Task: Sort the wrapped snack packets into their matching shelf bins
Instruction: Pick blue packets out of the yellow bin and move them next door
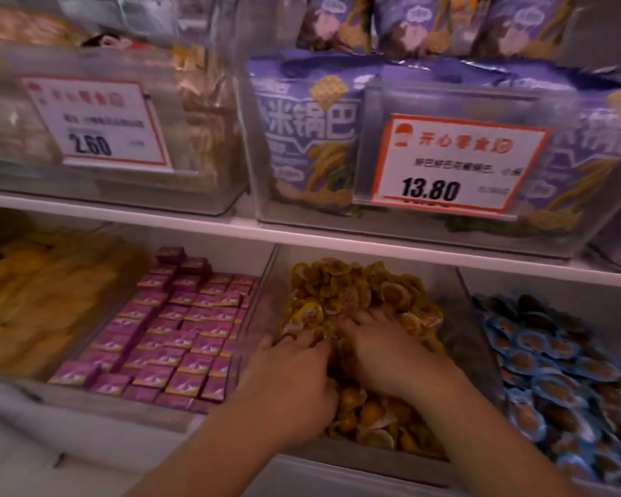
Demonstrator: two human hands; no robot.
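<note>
Both my hands are down in the clear middle bin (461, 299) on the lower shelf, on a heap of yellow wrapped snack packets (352, 285). My left hand (294, 374) lies at the heap's left side with its fingers curled into the packets. My right hand (384, 347) lies just right of it, fingers dug into the pile and partly hidden. Whether either hand holds a single packet cannot be made out.
Left of this bin lie rows of pink-purple small boxes (180, 331), and further left yellow packets (33, 299). A bin of blue wrapped packets (560, 371) stands to the right. The upper shelf holds purple bags (312, 138) and price tags 13.80 (452, 163) and 2.60 (97, 123).
</note>
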